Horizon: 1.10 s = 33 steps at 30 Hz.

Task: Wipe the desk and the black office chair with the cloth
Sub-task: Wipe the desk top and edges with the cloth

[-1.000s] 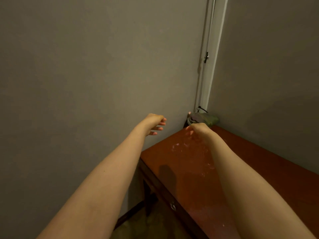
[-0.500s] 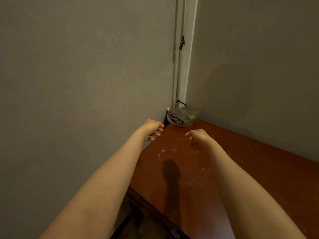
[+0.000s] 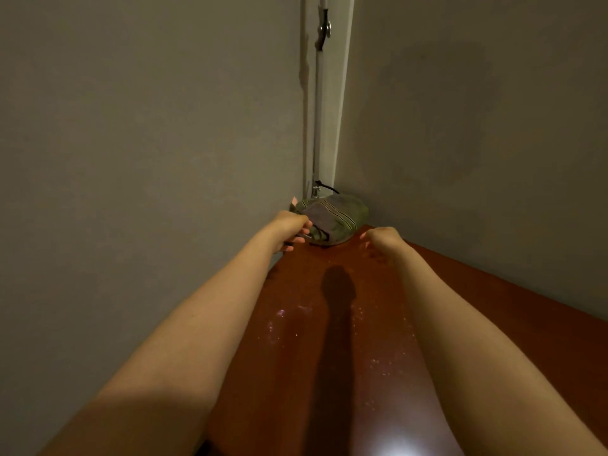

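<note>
A folded green and grey striped cloth [image 3: 334, 218] lies in the far corner of the reddish-brown desk [image 3: 329, 357], against both walls. My left hand [image 3: 291, 230] is at the cloth's left edge, and thumb and fingers close on that edge. My right hand [image 3: 383, 240] hovers just right of the cloth, a little above the desk top, fingers loosely curled and apart, holding nothing. White specks and smears dot the desk top between my forearms. The black office chair is out of view.
Grey walls close in on the left and behind the desk. A white door frame [image 3: 332, 93] with a metal latch [image 3: 324, 29] runs up the corner. A small metal fitting with a black cord [image 3: 320, 187] sits just behind the cloth.
Both hands have moved forward toward the corner. My left hand went from hanging open beside the desk's edge to reaching the cloth and closing on its left edge. The view has drawn closer.
</note>
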### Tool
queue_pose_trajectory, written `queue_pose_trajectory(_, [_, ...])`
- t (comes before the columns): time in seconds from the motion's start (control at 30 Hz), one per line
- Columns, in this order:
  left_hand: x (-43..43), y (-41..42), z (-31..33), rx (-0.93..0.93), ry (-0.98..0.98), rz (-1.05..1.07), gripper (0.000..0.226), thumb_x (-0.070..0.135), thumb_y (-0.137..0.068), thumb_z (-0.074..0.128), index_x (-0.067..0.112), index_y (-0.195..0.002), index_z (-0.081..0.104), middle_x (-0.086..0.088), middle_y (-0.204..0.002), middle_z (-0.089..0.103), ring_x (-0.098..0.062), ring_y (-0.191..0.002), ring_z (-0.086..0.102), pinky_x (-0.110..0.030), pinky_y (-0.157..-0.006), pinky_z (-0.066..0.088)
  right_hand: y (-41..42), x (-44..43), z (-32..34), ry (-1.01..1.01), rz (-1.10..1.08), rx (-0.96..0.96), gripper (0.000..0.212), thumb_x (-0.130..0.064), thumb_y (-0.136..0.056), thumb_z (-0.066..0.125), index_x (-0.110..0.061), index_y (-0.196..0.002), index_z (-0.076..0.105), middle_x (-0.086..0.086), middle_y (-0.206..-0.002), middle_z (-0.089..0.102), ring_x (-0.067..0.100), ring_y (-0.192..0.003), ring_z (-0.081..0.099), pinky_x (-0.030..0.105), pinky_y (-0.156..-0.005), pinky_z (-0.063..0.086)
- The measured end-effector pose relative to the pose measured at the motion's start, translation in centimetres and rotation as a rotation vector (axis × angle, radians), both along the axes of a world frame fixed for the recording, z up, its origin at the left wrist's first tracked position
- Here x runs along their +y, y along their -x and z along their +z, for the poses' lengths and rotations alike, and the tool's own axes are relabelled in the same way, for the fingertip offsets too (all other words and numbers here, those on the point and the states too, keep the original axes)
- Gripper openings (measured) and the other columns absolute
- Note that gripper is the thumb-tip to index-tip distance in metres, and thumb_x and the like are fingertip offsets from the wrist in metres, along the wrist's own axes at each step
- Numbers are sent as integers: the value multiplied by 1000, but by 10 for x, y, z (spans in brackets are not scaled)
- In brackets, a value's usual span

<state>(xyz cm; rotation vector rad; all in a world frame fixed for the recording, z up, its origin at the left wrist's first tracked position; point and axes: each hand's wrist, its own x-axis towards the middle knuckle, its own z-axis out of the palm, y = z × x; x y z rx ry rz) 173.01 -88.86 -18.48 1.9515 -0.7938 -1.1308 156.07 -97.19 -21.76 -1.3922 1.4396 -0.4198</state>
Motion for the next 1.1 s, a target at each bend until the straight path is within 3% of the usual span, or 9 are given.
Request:
queue_pose_trajectory(0.2, [-51, -5, -46, -4, -115, -4, 21, 17, -96, 42, 18, -77, 51, 0, -81, 49, -10, -62, 43, -22, -60, 32, -5, -50, -37, -37, -19, 52, 18, -4, -96, 42, -5, -81, 53, 9, -63, 49, 20, -48, 44, 25, -47, 29])
queue_pose_trajectory(0.27, [-67, -10, -59, -9, -124, 8, 11, 17, -95, 45, 13, -96, 55, -4, -93, 50, -11, -63, 44, -23, -59, 34, -8, -65, -48, -42, -37, 71, 26, -4, -95, 41, -6, -72, 51, 11, -62, 48, 22, -49, 43, 27, -47, 30])
queue_pose_trajectory(0.37, [-94, -23, -80, -77, -109, 15, 21, 19, -94, 45, 11, -112, 54, -7, -88, 54, -15, -65, 47, -24, -58, 37, -21, -84, -63, -56, -86, 62, 27, -7, -94, 43, -10, -68, 50, 12, -63, 49, 24, -53, 44, 28, -47, 32])
queue_pose_trajectory(0.53, [-139, -45, -106, -206, -80, 57, 38, 29, -93, 44, 3, -117, 60, -22, -124, 57, -34, -111, 55, -36, -90, 45, -45, -107, -84, -133, -146, 13, 9, -15, -91, 52, -13, -89, 43, 7, -75, 47, 20, -59, 45, 31, -52, 39])
queue_pose_trajectory(0.6, [-157, -53, -112, -220, -30, 82, 36, 32, -91, 46, 3, -105, 63, -18, -130, 54, -33, -113, 54, -35, -93, 43, -51, -115, -93, -156, -179, -12, 22, -14, -89, 55, -13, -108, 42, 10, -93, 51, 23, -73, 52, 35, -60, 44])
queue_pose_trajectory(0.7, [-179, -64, -122, -335, -27, -4, 47, 38, -89, 48, 5, -122, 56, -14, -140, 45, -32, -120, 48, -37, -100, 41, -63, -129, -104, -134, -242, -22, 50, -18, -90, 58, -10, -133, 35, 13, -121, 51, 33, -109, 54, 43, -80, 49])
queue_pose_trajectory(0.8, [-191, -70, -132, -505, -89, -264, 53, 44, -88, 50, 13, -132, 45, -12, -137, 45, -33, -123, 44, -43, -103, 38, -71, -145, -113, -82, -284, -52, 68, -25, -87, 63, -10, -141, 25, 13, -135, 48, 35, -119, 50, 46, -96, 45])
queue_pose_trajectory(0.9, [-198, -73, -141, -571, -99, -324, 53, 45, -84, 60, 14, -124, 45, -14, -130, 45, -34, -120, 44, -41, -100, 39, -76, -153, -118, -45, -290, -28, 74, -26, -85, 67, -12, -143, 23, 14, -136, 48, 35, -120, 50, 48, -98, 45])
queue_pose_trajectory(1.1, [-192, -61, -143, -692, 153, -400, 24, 19, -79, 67, 18, -85, 44, -6, -97, 47, -29, -94, 53, -30, -72, 37, -71, -138, -119, 143, -323, 6, 47, -11, -88, 59, -10, -130, 39, 15, -122, 58, 34, -109, 56, 38, -87, 47])
